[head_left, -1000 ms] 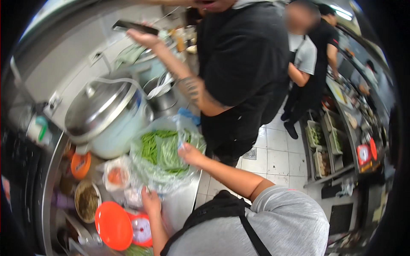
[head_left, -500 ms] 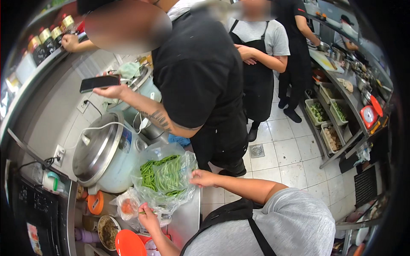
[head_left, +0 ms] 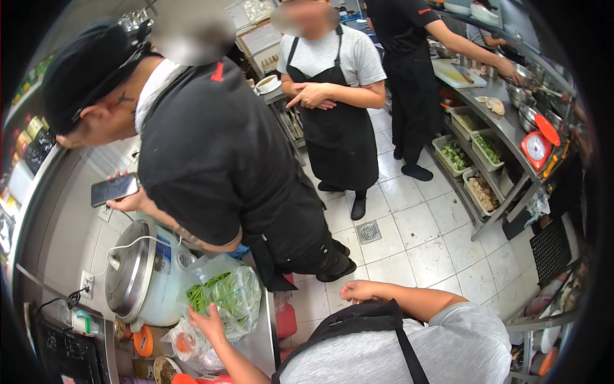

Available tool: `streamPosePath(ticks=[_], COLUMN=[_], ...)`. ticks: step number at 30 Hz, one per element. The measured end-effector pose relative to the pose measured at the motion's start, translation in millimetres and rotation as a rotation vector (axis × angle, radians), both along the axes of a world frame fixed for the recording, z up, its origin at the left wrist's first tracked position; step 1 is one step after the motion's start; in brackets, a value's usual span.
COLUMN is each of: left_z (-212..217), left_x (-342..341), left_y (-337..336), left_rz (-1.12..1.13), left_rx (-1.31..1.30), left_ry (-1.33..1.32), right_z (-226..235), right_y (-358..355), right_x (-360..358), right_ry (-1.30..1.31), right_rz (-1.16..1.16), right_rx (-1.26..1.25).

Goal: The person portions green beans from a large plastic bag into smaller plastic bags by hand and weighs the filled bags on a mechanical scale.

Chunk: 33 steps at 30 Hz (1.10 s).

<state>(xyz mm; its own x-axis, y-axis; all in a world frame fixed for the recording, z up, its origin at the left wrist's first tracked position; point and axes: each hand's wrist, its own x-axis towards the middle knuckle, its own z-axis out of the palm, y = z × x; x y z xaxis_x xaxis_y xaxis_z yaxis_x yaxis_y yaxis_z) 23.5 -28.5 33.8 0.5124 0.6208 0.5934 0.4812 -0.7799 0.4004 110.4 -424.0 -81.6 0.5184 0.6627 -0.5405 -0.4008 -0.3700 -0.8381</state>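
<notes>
Left hand [head_left: 206, 321]: my fingers are spread and laid on the clear plastic bag of green beans [head_left: 225, 296], touching its lower left side, not clamped round it.
Right hand [head_left: 359, 291]: loosely curled, fingers together, holding nothing, resting over the black strap on my chest, well apart from the bag.
Bag of green beans: it sits on the steel table [head_left: 257, 342], just beside the rice cooker [head_left: 142, 276] on its right.
Smaller bag [head_left: 185, 345]: clear plastic with something orange inside, lying just below my left hand, against the bean bag.
Rice cooker: white body, shiny metal lid shut, a white cable looped over the top.
Small bowls: an orange-rimmed one [head_left: 142, 340] and a darker one [head_left: 164, 370] stand near the cooker's base.
Person in black shirt [head_left: 217, 160]: leans over the table across from me, holding a phone [head_left: 114, 189] in one hand.
Person in grey shirt and black apron [head_left: 332, 83]: stands on the tiled floor [head_left: 422, 237], hands folded at the chest.
</notes>
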Motion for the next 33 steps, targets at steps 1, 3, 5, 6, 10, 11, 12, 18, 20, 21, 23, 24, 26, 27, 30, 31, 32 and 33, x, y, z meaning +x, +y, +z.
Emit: streamPosePath(ticks=[1,3,5,6,10,11,12,18,20,21,23,24,26,27,30,31,32,33], left_z=[17.4,28.1,29.6,27.4,-19.0,-22.8,-26.2,-65.1,-76.0,-78.7,-64.1,-56.0,-40.6,-38.2,-39.3,-38.3,-37.4,-36.1], left_x=[0.2,-0.5,0.6,4.9,26.7,31.6,36.6,46.4,51.8,53.6,69.6,78.2,100.0,110.2,142.4,152.1,162.5,173.3], left_y=[-22.8,-56.7,-92.9,-113.8,-198.2,-220.6,-241.8,-317.9,-329.4,-331.7,-346.3,-353.9,-371.0,-379.6,-394.2,-399.1,-402.3,-405.0], left_rz=[-0.031,-0.101,-0.232,-0.367,-0.79,-0.885,-0.976,-1.179,-1.231,-1.23,-1.434,-1.438,-1.767,-1.859,-2.096,-2.113,-2.128,-2.144], left_rx=[-0.147,-0.288,-0.433,-0.579,-0.888,-0.801,-0.706,-0.878,-1.261,-1.267,-1.403,-1.406,-1.185,-1.161,-1.079,-1.103,-1.098,-1.052], left_ry=[-0.063,-0.146,-0.087,-0.025,0.188,0.371,0.553,1.038,1.024,1.033,1.111,1.117,1.261,1.319,1.263,1.236,1.235,1.217], right_z=[-2.5,-7.4,-11.5,-13.4,-12.2,-17.2,-21.1,-24.3,-28.1,-30.1,-37.3,-40.8,-46.7,-47.0,-36.2,-37.6,-40.3,-40.5], right_y=[-15.3,-39.3,-60.2,-70.2,-100.3,-107.3,-114.1,-157.0,-172.7,-179.9,-194.6,-200.0,-207.9,-208.1,-205.5,-207.1,-209.2,-210.9], right_x=[-1.9,-2.1,-0.5,0.2,3.1,4.3,4.5,-1.5,-7.4,-10.0,-14.6,-16.3,-15.3,-12.6,0.8,8.4,17.1,26.3], right_ry=[0.002,0.038,0.05,0.063,0.095,0.099,0.102,0.061,0.088,0.105,0.144,0.175,0.198,0.218,0.112,0.108,0.117,0.124], right_rz=[-0.01,-0.081,-0.109,-0.14,-0.179,-0.193,-0.209,-0.268,-0.311,-0.348,-0.412,-0.469,-0.508,-0.536,-0.561,-0.571,-0.601,-0.632], right_rx=[0.001,-0.01,-0.017,-0.025,-0.026,-0.006,0.014,-0.04,-0.057,-0.071,-0.069,-0.064,-0.081,-0.097,-0.048,-0.053,-0.05,-0.048])
